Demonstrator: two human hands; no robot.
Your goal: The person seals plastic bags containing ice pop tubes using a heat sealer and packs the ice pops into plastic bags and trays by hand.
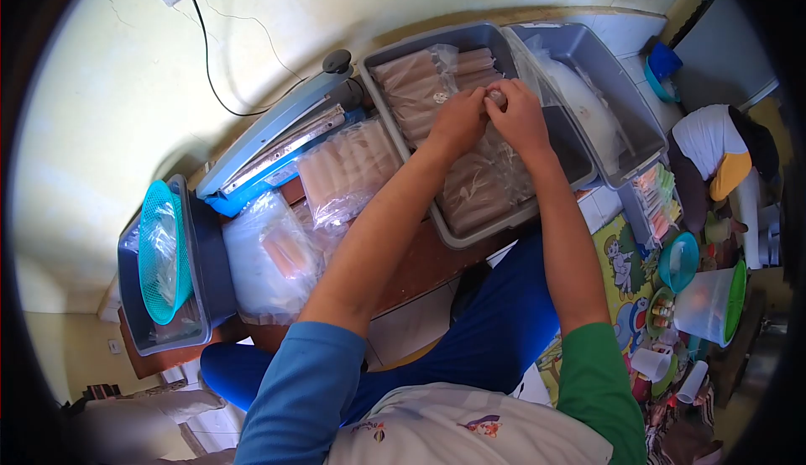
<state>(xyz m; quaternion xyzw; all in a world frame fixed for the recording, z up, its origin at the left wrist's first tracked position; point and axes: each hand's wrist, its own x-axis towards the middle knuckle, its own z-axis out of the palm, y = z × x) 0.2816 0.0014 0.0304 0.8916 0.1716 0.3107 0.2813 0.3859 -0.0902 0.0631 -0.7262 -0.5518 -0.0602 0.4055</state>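
Note:
Over the grey bin (457, 240), my left hand (459, 121) and my right hand (520, 119) meet with fingers closed. Between the fingertips shows a small, rounded, greyish-brown thing (497, 98), mostly hidden by the right hand; its kind is not clear. What the left fingers grip is also hidden. Under and around both hands, brown stick-shaped pieces in clear plastic packs (411, 87) fill much of the bin. More such packs (478, 188) lie in its near part, below my wrists.
Left of the bin are a pale stick pack (348, 167), a blue heat sealer (277, 133), clear plastic bags (264, 255) and a dark tub (214, 272) with a turquoise basket (161, 251). At right stand another grey bin (642, 133) and a bending person (714, 150).

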